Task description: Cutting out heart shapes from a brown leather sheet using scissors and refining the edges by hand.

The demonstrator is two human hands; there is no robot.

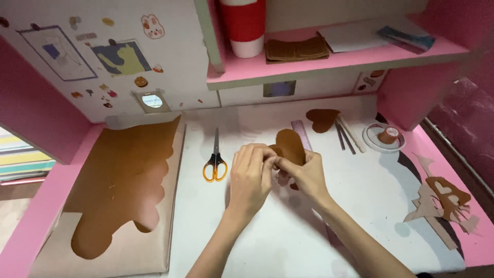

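Left hand (250, 177) and right hand (303, 175) both pinch a brown heart-shaped leather piece (290, 145) at its lower edge, held above the desk (267, 242) centre. Orange-handled scissors (215, 160) lie just left, untouched.

A flat, rounded, heart-like piece of brown leather (289, 145) stands tilted above the white desk mat, its lower edge pinched between the fingertips of the left hand (250, 177) and right hand (304, 175), its upper lobe free.
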